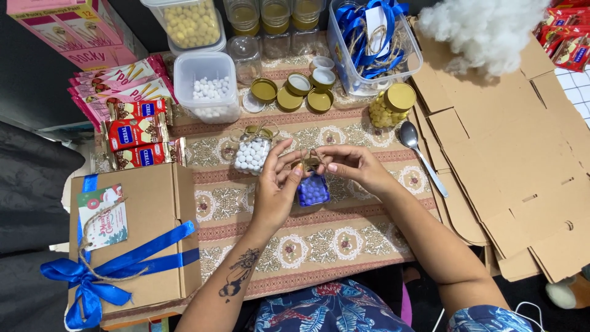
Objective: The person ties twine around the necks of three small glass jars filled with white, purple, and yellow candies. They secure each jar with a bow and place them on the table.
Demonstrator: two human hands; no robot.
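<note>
Bottom left of frame: a brown box (pixel 132 237) w/ blue ribbon. Mid-frame, our left hand (pixel 276 187) and right hand (pixel 353 166) both pinch twine (pixel 310 161) at the neck of a small jar (pixel 313 187) of blue candies standing on the cloth (pixel 344 240). Jar prob. glass: light, slick, breakable, so we'd grip its body, not the thin soft twine. Just left, a white-candy jar (pixel 252 152). Farther up: gold lids (pixel 298 92), tubs.
</note>
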